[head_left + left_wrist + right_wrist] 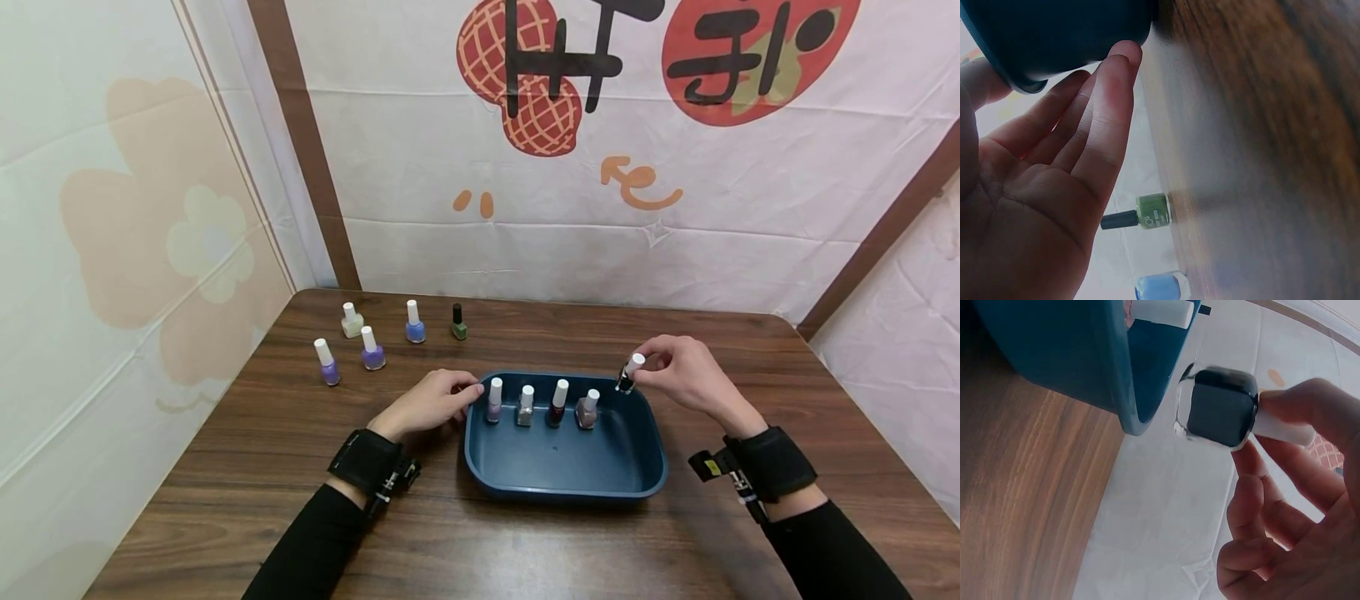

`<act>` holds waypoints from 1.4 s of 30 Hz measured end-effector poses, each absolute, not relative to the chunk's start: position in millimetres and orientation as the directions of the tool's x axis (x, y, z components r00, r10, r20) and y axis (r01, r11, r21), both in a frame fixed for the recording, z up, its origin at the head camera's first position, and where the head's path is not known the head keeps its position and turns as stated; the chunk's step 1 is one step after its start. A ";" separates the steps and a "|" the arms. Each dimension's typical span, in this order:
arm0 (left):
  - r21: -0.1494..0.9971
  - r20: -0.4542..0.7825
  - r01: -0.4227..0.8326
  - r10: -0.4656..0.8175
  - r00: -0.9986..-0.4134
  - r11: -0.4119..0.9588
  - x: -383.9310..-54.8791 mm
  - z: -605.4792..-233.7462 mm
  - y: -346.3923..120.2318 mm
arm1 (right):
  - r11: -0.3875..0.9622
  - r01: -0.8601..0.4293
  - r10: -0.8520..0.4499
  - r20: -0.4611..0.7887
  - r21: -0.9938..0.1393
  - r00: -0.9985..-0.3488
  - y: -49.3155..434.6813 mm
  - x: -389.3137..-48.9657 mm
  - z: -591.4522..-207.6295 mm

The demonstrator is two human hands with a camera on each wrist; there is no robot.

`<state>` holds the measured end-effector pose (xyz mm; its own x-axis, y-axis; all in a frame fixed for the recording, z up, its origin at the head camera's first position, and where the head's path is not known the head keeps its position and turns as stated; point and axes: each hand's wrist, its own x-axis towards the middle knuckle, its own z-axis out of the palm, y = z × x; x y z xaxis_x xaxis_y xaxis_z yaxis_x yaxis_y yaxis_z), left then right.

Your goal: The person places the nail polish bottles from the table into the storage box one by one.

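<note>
My right hand (686,375) pinches a dark nail polish bottle (1219,407) by its white cap. That bottle is tilted over the back right corner of a dark blue tray (555,477). At the tray's left end, my left hand (431,404) grips the rim, thumb at the edge and fingertips (1124,53) against the outer wall. Several white-capped polish bottles stand in a row along the tray's back: a lilac one (493,402), a silvery one (525,407), a dark red one (557,404) and a mauve one (587,410), which leans.
Left of the tray, more polish bottles stand on the wooden table (247,467): two purple (327,363), a pale one (352,322), a blue one (415,323) and a green one with a black cap (459,323). A printed cloth (420,258) hangs behind the table.
</note>
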<state>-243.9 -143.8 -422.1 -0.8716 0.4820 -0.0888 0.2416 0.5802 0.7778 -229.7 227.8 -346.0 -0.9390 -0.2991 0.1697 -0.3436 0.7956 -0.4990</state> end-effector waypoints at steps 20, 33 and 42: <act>0.780 -0.097 0.232 0.480 -0.872 0.581 -244.2 -422.6 -143.7 | 0.764 -0.391 -0.398 0.103 -0.514 -0.912 230.2 -229.1 -362.5; 0.778 -0.091 0.241 0.483 -0.871 0.580 -244.3 -423.1 -144.2 | 0.761 -0.381 -0.414 0.059 -0.525 -0.908 230.7 -230.5 -377.9; 0.779 -0.091 0.242 0.486 -0.869 0.578 -244.6 -422.9 -144.8 | 0.760 -0.394 -0.426 0.062 -0.516 -0.903 228.1 -231.5 -384.4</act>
<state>-244.6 -144.8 -422.9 -0.8690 0.4863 -0.0910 0.2421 0.5784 0.7790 -231.5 228.1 -384.4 -0.9025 -0.4262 0.0617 -0.3943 0.7602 -0.5164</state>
